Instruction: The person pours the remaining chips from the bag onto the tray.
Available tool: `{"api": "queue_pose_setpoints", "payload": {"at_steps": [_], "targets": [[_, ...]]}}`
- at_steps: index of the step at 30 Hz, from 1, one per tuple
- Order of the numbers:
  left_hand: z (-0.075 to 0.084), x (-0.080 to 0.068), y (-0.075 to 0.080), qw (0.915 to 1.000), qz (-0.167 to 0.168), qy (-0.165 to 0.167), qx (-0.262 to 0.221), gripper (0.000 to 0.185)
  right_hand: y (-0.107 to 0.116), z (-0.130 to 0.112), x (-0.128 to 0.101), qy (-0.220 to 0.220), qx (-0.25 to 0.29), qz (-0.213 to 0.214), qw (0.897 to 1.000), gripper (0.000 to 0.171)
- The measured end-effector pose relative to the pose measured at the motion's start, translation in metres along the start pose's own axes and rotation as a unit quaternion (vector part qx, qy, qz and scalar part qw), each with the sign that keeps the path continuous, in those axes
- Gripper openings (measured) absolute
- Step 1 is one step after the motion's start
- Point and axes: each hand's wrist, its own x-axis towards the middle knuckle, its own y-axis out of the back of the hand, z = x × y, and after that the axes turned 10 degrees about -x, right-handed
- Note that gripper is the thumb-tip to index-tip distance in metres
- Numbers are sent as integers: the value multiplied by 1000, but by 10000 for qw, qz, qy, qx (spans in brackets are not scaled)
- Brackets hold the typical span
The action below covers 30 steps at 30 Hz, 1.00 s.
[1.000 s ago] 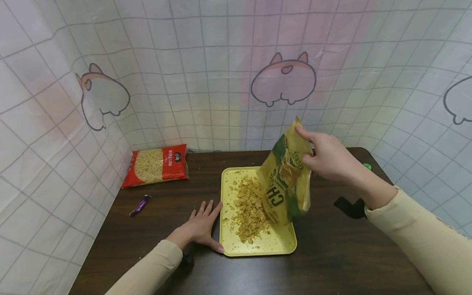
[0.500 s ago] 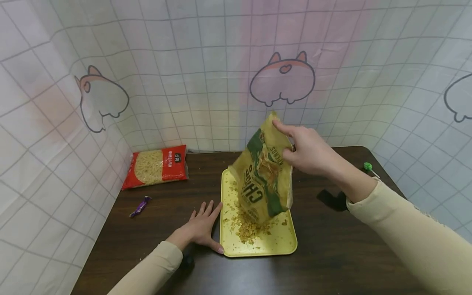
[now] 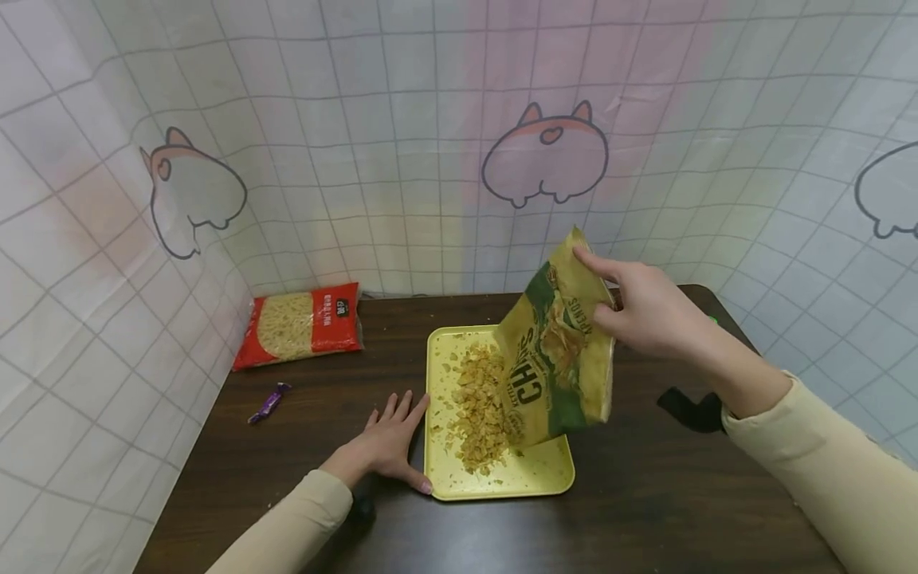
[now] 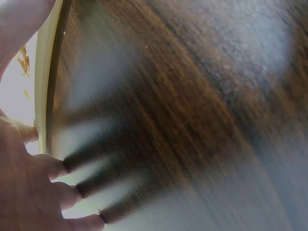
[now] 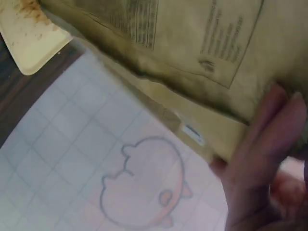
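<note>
My right hand [image 3: 649, 311] pinches the upper edge of a yellow and green chip bag [image 3: 548, 375], which hangs tilted over the right half of a yellow tray [image 3: 531, 486]. In the right wrist view the printed back of the bag [image 5: 192, 43] fills the top, with my fingers gripping its edge. A heap of crushed chips [image 3: 476, 406] lies on the tray, partly hidden behind the bag. My left hand [image 3: 390, 442] rests with spread fingers on the table, thumb and index finger right at the tray's left edge. The left wrist view shows the fingers [image 4: 53, 166] beside the tray rim [image 4: 45, 72].
On the dark wooden table [image 3: 287, 478], a red bag of pasta [image 3: 301, 327] lies at the back left, with a purple wrapped candy [image 3: 269, 403] nearer. A black object [image 3: 692, 409] sits under my right forearm. Grid-patterned cloth walls [image 3: 402, 159] enclose the back and sides.
The chip bag swung left over the chip heap half a second ago and is now back to the right, showing more of the heap again. My left hand has stayed in place.
</note>
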Motion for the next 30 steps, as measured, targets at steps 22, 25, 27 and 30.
{"api": "queue_pose_setpoints", "payload": {"at_steps": [22, 25, 27, 30], "targets": [[-3, 2, -1, 10000, -1, -25, 83, 143, -122, 135, -63, -2506, 2743, 2461, 8952, 74], [-4, 2, -2, 10000, 7, -48, 58, 143, -150, 137, -73, -3284, 3082, 2577, 8549, 75], [-4, 2, -1, 10000, 15, -62, 51, 143, -166, 137, -80, -3597, 3317, 2576, 8332, 77], [-4, 2, -1, 10000, 16, -69, 43, 143, -190, 134, -89, -3848, 3632, 2523, 8102, 81]]}}
